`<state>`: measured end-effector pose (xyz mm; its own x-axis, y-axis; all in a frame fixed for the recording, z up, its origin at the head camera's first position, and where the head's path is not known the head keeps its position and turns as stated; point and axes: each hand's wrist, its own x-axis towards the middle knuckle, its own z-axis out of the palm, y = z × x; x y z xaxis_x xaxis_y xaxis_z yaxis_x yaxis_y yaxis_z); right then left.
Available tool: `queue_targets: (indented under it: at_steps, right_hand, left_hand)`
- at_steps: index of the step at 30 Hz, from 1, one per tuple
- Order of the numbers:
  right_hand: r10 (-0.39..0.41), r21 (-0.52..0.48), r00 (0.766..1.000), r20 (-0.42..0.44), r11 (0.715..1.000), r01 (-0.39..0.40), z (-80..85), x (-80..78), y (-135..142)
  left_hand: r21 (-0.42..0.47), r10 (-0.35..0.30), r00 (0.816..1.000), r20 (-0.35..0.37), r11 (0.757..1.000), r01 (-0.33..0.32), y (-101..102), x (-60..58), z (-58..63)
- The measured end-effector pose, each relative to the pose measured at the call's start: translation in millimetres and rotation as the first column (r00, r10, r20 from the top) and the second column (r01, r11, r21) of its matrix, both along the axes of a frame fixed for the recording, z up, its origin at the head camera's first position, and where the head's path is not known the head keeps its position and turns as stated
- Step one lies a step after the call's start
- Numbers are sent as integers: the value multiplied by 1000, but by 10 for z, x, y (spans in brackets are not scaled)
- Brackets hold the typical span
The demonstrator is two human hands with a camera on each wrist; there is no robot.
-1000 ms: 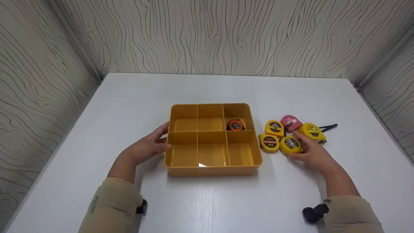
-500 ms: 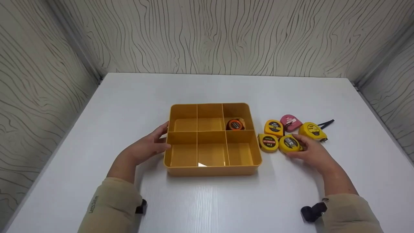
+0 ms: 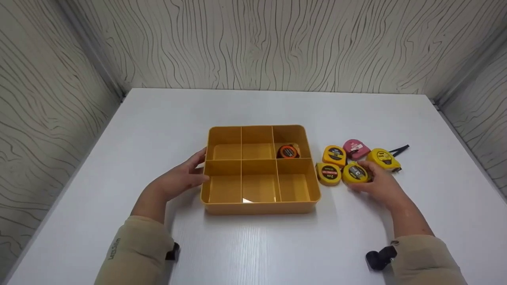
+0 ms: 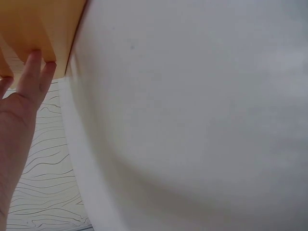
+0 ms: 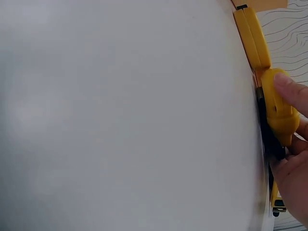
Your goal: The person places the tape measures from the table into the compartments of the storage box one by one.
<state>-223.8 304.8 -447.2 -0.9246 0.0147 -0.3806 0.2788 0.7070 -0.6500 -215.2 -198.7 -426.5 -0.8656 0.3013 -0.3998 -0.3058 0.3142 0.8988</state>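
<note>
In the head view my right hand (image 3: pixel 379 184) pinches a round yellow tape measure (image 3: pixel 355 173) between thumb and fingers. The right wrist view has the thumb on the near side of this yellow tape measure (image 5: pixel 280 103), a dark strap running along its underside. Beside it lie two yellow tape measures, one with a red label (image 3: pixel 329 174) and one with a dark label (image 3: pixel 334 154). A pink tape measure (image 3: pixel 353 148) and a larger yellow one (image 3: pixel 382 157) sit behind. My left hand (image 3: pixel 178 178) rests extended fingertips against the left wall of a six-section yellow box (image 3: pixel 261 208).
An orange-and-black tape measure (image 3: pixel 288 151) lies in the box's back right compartment. A black strap (image 3: pixel 399 150) trails from the larger yellow tape measure. The white table (image 3: pixel 245 245) meets wood-patterned panels (image 3: pixel 257 43) at the back and sides.
My right hand has closed further around the round yellow tape measure, which has turned slightly, and its forearm has shifted a little left. The left hand stays at the box.
</note>
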Motion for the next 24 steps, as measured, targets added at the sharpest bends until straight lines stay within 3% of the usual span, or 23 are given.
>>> queue_targets:
  at_steps: [11, 24]
  right_hand:
    - [-22, 52, 998, -55, 998, 25, -5, -18, -65]
    - [-58, -16, 995, -86, 998, 57, -49, 4, -16]
  left_hand:
    - [-16, 4, 1000, 0, 1000, -4, 5, -7, -12]
    - [-7, -12, 1000, -11, 1000, 12, -3, -15, -19]
